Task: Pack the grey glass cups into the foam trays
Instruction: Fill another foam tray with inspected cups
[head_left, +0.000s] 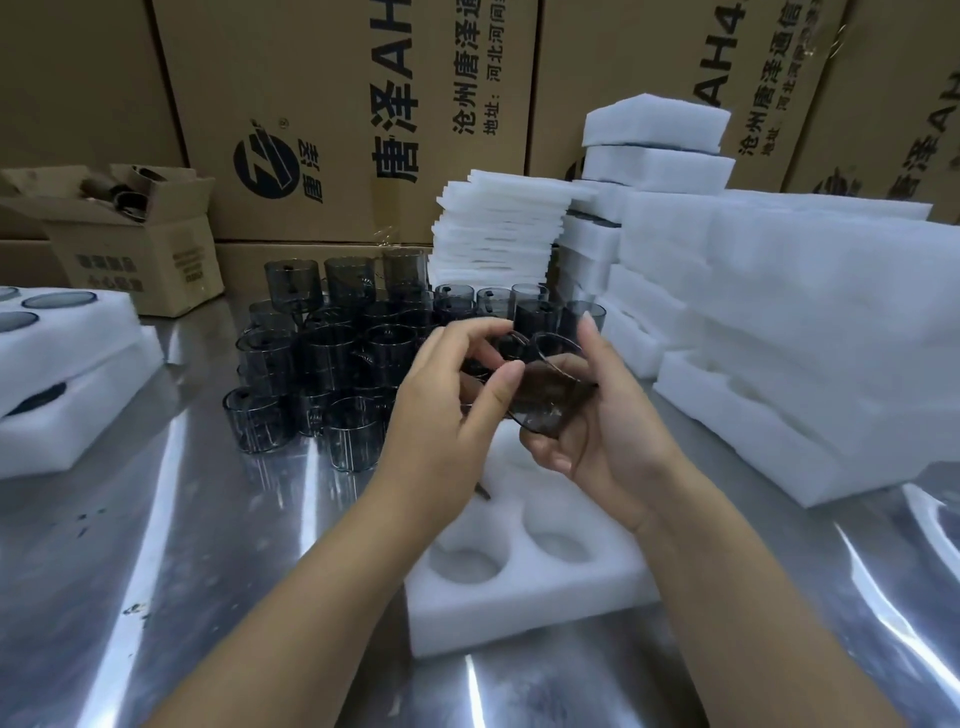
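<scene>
A grey glass cup (545, 395) is held tilted in the air just above the far end of the open foam tray (519, 597). The right hand (608, 436) curls round it from beneath, and the left hand (447, 415) pinches its near rim between thumb and forefinger. Two round pockets at the tray's near end are unfilled. The tray lies on a steel table (182, 545). Behind the tray stands a cluster of grey cups (322, 364). Further behind rises a stack of foam sheets (498, 234). Piled foam trays (779, 322) sit to its right, a filled tray (62, 364) well to its left, and cardboard cartons (337, 104) at the back.
</scene>
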